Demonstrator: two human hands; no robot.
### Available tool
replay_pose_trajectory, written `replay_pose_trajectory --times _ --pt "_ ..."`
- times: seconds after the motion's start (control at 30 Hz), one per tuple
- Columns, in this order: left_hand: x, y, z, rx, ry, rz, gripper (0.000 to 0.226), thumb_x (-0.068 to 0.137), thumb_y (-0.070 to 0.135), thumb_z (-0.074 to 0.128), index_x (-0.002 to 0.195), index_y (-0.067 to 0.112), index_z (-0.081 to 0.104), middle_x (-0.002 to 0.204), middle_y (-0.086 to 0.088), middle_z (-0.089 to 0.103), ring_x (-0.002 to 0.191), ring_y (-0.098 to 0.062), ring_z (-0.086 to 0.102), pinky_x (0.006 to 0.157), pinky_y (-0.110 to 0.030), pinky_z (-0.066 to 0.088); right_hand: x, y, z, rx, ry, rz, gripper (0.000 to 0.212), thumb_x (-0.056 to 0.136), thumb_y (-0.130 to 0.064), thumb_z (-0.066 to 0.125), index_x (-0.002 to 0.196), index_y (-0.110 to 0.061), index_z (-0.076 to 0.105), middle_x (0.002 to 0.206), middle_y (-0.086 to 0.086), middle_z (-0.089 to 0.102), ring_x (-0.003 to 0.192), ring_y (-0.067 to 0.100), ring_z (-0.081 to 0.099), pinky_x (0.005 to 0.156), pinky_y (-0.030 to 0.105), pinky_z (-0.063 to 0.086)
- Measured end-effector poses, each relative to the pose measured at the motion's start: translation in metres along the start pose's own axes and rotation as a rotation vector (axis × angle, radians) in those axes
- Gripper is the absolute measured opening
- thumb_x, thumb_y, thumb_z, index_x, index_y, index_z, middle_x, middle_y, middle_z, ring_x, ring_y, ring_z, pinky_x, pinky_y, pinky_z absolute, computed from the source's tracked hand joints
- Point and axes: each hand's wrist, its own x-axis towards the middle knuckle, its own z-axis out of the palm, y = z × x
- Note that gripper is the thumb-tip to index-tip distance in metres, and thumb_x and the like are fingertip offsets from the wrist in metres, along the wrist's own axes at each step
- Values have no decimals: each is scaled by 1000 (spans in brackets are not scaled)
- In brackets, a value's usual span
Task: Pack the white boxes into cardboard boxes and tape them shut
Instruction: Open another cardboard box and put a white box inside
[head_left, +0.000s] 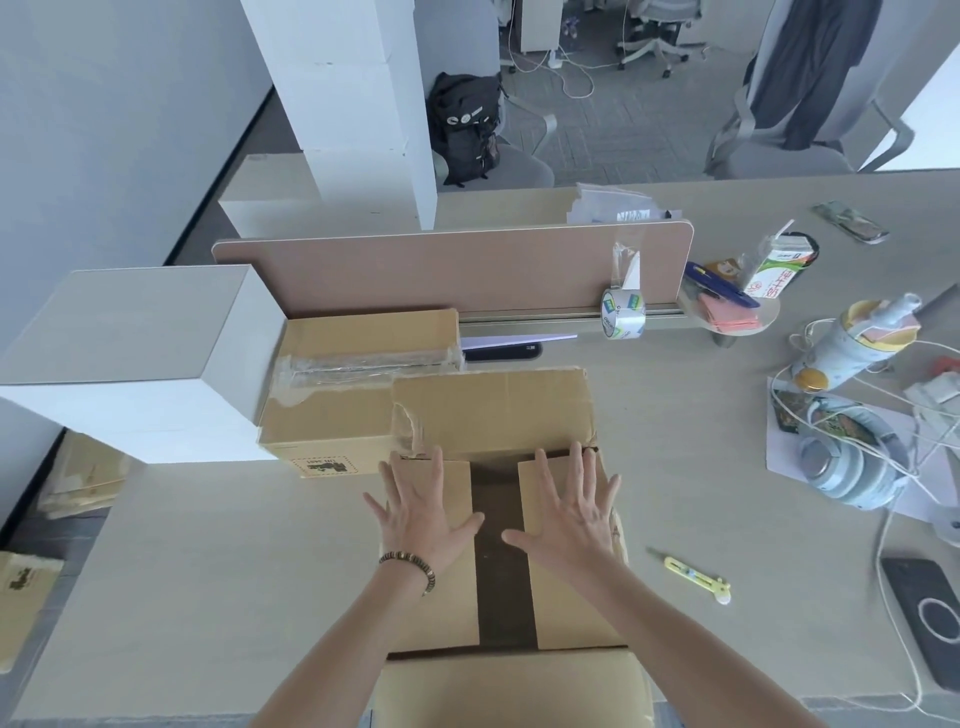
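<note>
At the near edge of the worktop (208, 597) stands the open cardboard box (504, 670), its near flap hanging toward the person and its far flap (493, 410) folded back. The left hand (423, 512) and right hand (569, 512) lie flat with fingers straight and spread, each pressing one side flap down and gripping nothing; a dark gap shows between the flaps, so what is packed inside cannot be seen.

To do this well, I judge both side flaps should be held level and square, then the long flaps brought over so their edges meet before taping. A yellow cutter (696, 574) lies just right of the box.

Behind on the left sits a taped cardboard box (337, 410) with a stamp too small to read, touching a white box (135, 358) at the left edge. The tape roll (623, 314) stands by the divider (452, 270); its label is not legible. More white boxes (358, 104) are stacked at the far left corner
</note>
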Motion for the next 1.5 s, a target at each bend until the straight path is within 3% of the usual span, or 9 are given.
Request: replay_pose_trajectory --times 0.23,0.4,0.6,0.77,0.97,1.07,1.2,1.27,1.5 --pt "-29 17 21 175 -71 41 105 84 61 59 156 33 -11 158 -27 -24 147 -45 -23 111 -74 -3 -21 -4 5 35 -2 33 102 81 -58 57 156 -31 -6 160 25 -22 147 41 -26 114 68 -11" --pt "-36 18 1 50 -66 119 91 89 47 56 156 38 -5 163 -8 -23 147 -41 -25 115 -69 -7 -27 -2 -6 98 10 24 90 85 -58 48 154 -30 -2 162 22 -13 150 40 -15 118 63 -3" --pt "-49 12 -24 29 51 299 62 92 34 55 150 40 34 166 7 -12 149 -35 -24 120 -61 -9 -35 8 -19 213 6 -27 83 89 -58 46 155 -33 2 165 13 -7 152 32 -3 122 52 9" --pt "-57 4 -47 -20 101 231 51 93 20 50 144 28 50 167 3 -9 151 -36 -15 122 -56 -3 -52 28 -51 386 -21 -124 68 99 -48 43 155 -43 5 164 -3 2 148 25 25 112 46 34" --pt "-64 -9 -71 29 109 126 57 92 16 52 147 26 44 164 -11 -13 150 -38 -17 123 -55 -2 -55 58 -77 418 31 -163 51 97 -46 47 145 -56 33 160 -11 16 126 19 51 105 41 42" --pt "-69 -43 -80 77 124 5 59 90 15 55 146 30 40 163 -17 -13 149 -40 -18 122 -54 -2 -58 84 -91 401 99 -81 50 95 -31 51 143 -45 44 161 -6 20 136 23 42 113 42 33" --pt "-70 -85 -71 257 104 -170 47 89 3 47 130 28 50 161 -23 -14 146 -50 -19 119 -61 4 -53 118 -87 -67 189 123 42 89 -23 50 130 -27 57 160 14 16 148 34 13 120 60 10" --pt "-67 -88 -56 242 41 -155 36 96 20 49 132 26 51 163 -19 -13 146 -48 -19 120 -60 3 -51 116 -72 -194 149 174 39 88 -24 51 127 -20 57 158 20 11 147 41 4 115 70 3" --pt "-51 -57 5 -15 -82 -192 91 94 54 50 157 22 -7 163 -21 -11 151 -39 -9 117 -63 13 -44 78 -10 -87 38 207 75 99 -52 38 157 -13 11 161 23 3 149 41 -1 114 69 5"
